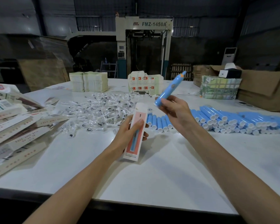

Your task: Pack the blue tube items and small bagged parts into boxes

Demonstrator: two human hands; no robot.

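Left hand (129, 132) grips the box (138, 126) above the bench (152, 172), right hand (174, 109) pinches the blue tube (170, 89) by its btm end, tilted w/ tip up, so it could slip or snag the box mouth.

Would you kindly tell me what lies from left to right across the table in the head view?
Stacked boxes, pile of bagged parts, box in the left hand, blue tube in the right hand, heap of blue tubes, cardboard carton.
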